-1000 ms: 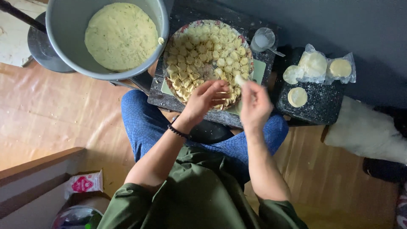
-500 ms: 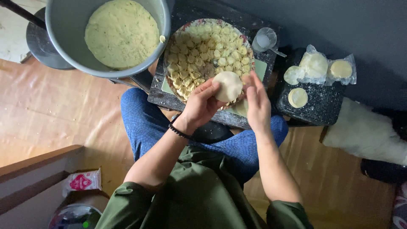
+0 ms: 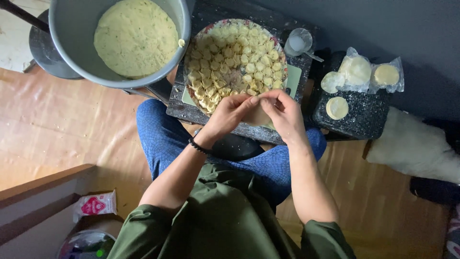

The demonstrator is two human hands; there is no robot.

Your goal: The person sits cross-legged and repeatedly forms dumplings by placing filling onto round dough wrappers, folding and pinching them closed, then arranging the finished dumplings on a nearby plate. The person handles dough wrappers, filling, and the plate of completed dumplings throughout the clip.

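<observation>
Since the earlier frame I see the wrapper (image 3: pixel 257 116) folded and lowered below the plate (image 3: pixel 203 34). My left hand (image 3: pixel 230 115) and right hand (image 3: pixel 283 114) meet over it, each grip pinching its edge. The pot (image 3: pixel 72 52) of filling sits at left; spare wrappers (image 3: pixel 337 108) lie right on the dark counter (image 3: pixel 369 117).

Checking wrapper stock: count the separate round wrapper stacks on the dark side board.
4: a bagged one and another bagged along the board's far edge, one at its far left, one bare below. More could be hidden in the bags.
</observation>
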